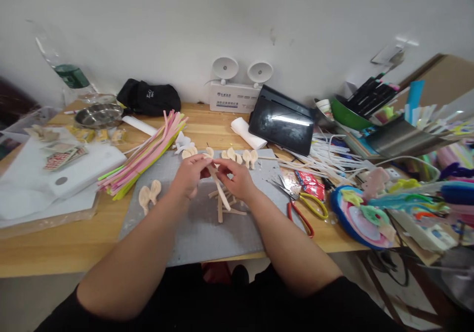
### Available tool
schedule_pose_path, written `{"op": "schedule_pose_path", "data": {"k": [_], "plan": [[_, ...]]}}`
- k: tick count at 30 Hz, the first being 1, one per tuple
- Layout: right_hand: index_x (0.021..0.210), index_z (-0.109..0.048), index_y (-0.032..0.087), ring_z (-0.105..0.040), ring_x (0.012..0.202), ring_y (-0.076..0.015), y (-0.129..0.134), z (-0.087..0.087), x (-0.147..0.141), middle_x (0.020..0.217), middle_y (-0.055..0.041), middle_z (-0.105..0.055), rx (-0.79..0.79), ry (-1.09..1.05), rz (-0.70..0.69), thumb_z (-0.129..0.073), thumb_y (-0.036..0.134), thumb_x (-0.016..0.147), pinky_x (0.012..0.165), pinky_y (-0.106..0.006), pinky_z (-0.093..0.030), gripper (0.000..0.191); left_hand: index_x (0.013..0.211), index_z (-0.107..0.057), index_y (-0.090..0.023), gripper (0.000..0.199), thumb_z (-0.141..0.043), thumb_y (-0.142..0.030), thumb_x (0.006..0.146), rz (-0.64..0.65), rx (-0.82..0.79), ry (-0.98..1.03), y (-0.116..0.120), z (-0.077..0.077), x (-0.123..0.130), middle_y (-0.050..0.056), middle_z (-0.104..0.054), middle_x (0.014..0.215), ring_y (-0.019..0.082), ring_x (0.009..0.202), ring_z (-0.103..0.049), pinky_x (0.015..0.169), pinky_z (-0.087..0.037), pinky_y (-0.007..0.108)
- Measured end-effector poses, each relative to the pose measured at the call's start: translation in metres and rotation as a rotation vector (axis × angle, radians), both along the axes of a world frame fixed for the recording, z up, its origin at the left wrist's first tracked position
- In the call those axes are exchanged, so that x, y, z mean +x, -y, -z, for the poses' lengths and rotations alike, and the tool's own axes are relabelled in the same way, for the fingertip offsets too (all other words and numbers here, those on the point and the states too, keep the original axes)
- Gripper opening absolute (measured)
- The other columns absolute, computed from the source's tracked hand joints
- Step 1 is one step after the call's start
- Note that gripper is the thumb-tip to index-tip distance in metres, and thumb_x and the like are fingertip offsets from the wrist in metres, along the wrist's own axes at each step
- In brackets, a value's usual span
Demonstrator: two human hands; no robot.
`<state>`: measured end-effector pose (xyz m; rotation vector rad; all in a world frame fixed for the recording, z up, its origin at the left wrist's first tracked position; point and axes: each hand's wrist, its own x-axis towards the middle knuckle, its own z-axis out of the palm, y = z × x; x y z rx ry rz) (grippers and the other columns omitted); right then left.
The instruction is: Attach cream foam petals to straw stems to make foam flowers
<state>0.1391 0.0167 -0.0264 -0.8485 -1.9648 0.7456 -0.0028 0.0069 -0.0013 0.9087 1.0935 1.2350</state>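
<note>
My left hand [190,175] and my right hand [237,178] meet above the grey cutting mat [192,243], fingertips pinched together. Between them they hold a cream chenille stem [221,191], whose free end slants down toward me; its upper end is hidden by the fingers. Beneath it, several short cream strips [219,211] lie loosely crossed on the mat. Two cream looped pieces [149,193], rounded with narrow tails, rest left of my left forearm. More such looped pieces [247,158] are lined up along the mat's far edge, some partly behind my hands.
Bundled pink and yellow chenille stems [148,154] lie at left. Yellow-handled scissors [311,204] and red-handled pliers [301,218] lie right of the mat, near a blue-rimmed round tray [338,213]. A black tablet-like device [283,124] leans against the emergency light [231,97]; a steel bowl [98,114] stands back left.
</note>
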Motion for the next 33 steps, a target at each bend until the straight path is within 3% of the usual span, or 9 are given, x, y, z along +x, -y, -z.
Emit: {"op": "schedule_pose_path", "data": {"k": [4, 8, 11, 16, 20, 24, 29, 33], "plan": [[0.105, -0.054, 0.021, -0.051, 0.062, -0.0101, -0.001, 0.000, 0.002, 0.070, 0.0007, -0.057, -0.033, 0.015, -0.005, -0.051, 0.021, 0.075, 0.064, -0.025, -0.044, 0.030, 0.058, -0.055, -0.014, 0.016, -0.059, -0.029, 0.063, -0.164, 0.060, -0.005, -0.004, 0.001, -0.006, -0.002, -0.051, 0.053, 0.007, 0.049, -0.046, 0.049, -0.038, 0.020], [0.079, -0.062, 0.018, -0.052, 0.061, -0.0106, 0.001, -0.005, 0.002, 0.068, -0.0010, -0.058, -0.033, 0.069, -0.017, -0.054, 0.016, 0.070, 0.058, -0.023, -0.042, 0.013, 0.059, -0.058, -0.014, 0.020, -0.055, -0.032, 0.068, -0.316, 0.236, -0.142, -0.009, 0.006, -0.017, -0.003, -0.049, 0.049, 0.007, 0.046, -0.042, 0.046, -0.034, 0.019], [0.067, -0.060, 0.016, -0.050, 0.054, -0.0089, 0.005, -0.011, 0.000, 0.061, 0.0006, -0.057, -0.112, 0.060, -0.009, -0.056, 0.013, 0.065, 0.051, -0.021, -0.040, 0.006, 0.058, -0.057, -0.015, 0.023, -0.053, -0.033, 0.070, -0.386, 0.260, -0.234, -0.010, 0.007, -0.021, -0.002, -0.049, 0.048, 0.007, 0.045, -0.042, 0.045, -0.033, 0.020], [0.064, -0.060, 0.016, -0.051, 0.055, -0.0087, 0.005, -0.017, 0.005, 0.061, 0.0006, -0.059, -0.255, 0.040, -0.067, -0.059, 0.018, 0.063, 0.054, -0.021, -0.041, 0.003, 0.060, -0.056, -0.014, 0.022, -0.050, -0.033, 0.072, -0.289, 0.277, -0.336, -0.007, 0.002, -0.020, -0.002, -0.050, 0.052, 0.008, 0.048, -0.044, 0.048, -0.035, 0.020], [0.080, -0.064, 0.016, -0.059, 0.073, -0.0132, 0.001, -0.017, 0.010, 0.077, -0.0031, -0.065, -0.423, -0.130, -0.098, -0.055, 0.030, 0.072, 0.068, -0.027, -0.045, 0.019, 0.063, -0.058, -0.015, 0.021, -0.048, -0.030, 0.074, -0.170, 0.347, -0.567, -0.002, -0.004, -0.017, -0.003, -0.048, 0.051, 0.008, 0.050, -0.043, 0.050, -0.033, 0.020], [0.080, -0.064, 0.016, -0.059, 0.078, -0.0155, 0.004, -0.015, 0.004, 0.077, -0.0041, -0.065, -0.478, -0.124, -0.116, -0.047, 0.040, 0.078, 0.074, -0.030, -0.045, 0.029, 0.062, -0.057, -0.015, 0.022, -0.047, -0.029, 0.075, -0.141, 0.387, -0.677, 0.001, -0.006, -0.013, -0.003, -0.050, 0.054, 0.009, 0.053, -0.045, 0.053, -0.034, 0.021], [0.090, -0.058, 0.016, -0.056, 0.056, -0.0105, 0.013, -0.010, -0.010, 0.063, -0.0004, -0.059, -0.700, -0.173, -0.205, -0.043, 0.045, 0.079, 0.053, -0.023, -0.045, 0.035, 0.062, -0.057, -0.015, 0.022, -0.047, -0.030, 0.076, -0.155, 0.412, -0.683, 0.001, -0.003, -0.010, -0.002, -0.051, 0.055, 0.009, 0.054, -0.046, 0.053, -0.035, 0.021], [0.082, -0.058, 0.016, -0.037, 0.038, -0.0040, 0.016, -0.007, -0.016, 0.050, 0.0061, -0.042, -0.670, -0.056, -0.179, -0.042, 0.037, 0.081, 0.039, -0.017, -0.030, 0.026, 0.063, -0.058, -0.015, 0.023, -0.048, -0.032, 0.076, -0.248, 0.418, -0.717, 0.001, 0.000, -0.012, -0.003, -0.049, 0.053, 0.009, 0.052, -0.045, 0.051, -0.034, 0.021]]}}
